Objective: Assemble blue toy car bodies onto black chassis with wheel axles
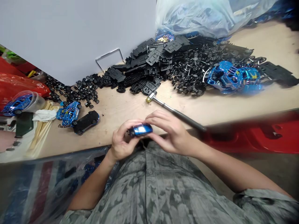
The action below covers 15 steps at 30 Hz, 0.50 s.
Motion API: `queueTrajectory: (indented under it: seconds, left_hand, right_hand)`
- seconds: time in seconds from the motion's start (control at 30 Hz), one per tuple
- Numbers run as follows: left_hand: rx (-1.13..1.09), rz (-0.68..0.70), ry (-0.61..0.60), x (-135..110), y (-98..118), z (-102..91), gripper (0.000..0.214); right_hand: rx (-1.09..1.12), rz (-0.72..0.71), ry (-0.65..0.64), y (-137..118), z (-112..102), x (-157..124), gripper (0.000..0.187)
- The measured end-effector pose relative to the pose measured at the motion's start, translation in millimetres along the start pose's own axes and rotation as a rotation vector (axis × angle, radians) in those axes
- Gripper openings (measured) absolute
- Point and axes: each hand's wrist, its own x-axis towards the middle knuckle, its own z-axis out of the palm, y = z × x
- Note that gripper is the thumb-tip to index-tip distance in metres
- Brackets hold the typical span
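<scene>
Just over the table's front edge, a shiny blue toy car [141, 129] is held between both my hands. My left hand [123, 140] is closed around its left end, thumb below and fingers above. At the other end, my right hand [170, 132] grips it between thumb and fingers. My fingers hide parts of the car. Beyond them lies a small hammer [175, 111], its yellowish-tipped head pointing away and its handle reaching the table's edge. To the left, blue toy cars [69, 113] rest beside a black-bottomed car [86, 122] lying overturned.
A heap of black chassis plates [149, 62] and wheel axles [189, 74] covers the table's back. Blue car bodies [224, 76] lie at right. A red plastic bin [268, 133] stands below the right edge, a plastic-lined bag [49, 186] below the left. A clear cup [35, 101] lies far left.
</scene>
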Motion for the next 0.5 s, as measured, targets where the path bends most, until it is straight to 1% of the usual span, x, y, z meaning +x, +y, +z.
queueTrajectory:
  seconds: [0.1, 0.17, 0.33, 0.43, 0.5]
  left_hand:
    - [0.004, -0.010, 0.029, 0, 2, 2.4, 0.041]
    - [0.005, -0.019, 0.010, 1, 5, 1.1, 0.041]
    - [0.060, -0.037, -0.112, 5, 10, -9.1, 0.041]
    - [0.133, -0.031, -0.193, 8, 12, -14.3, 0.046]
    - [0.198, 0.024, -0.237, 10, 13, -16.2, 0.046]
  right_hand:
    - [-0.026, -0.043, 0.049, 2, 4, -1, 0.019]
    - [-0.022, -0.036, 0.030, 2, 3, -1, 0.019]
    - [0.031, 0.023, -0.176, 2, -12, 5, 0.022]
    - [0.012, -0.007, -0.250, 1, -19, 11, 0.016]
    - [-0.027, -0.049, -0.291, 0, -20, 15, 0.014]
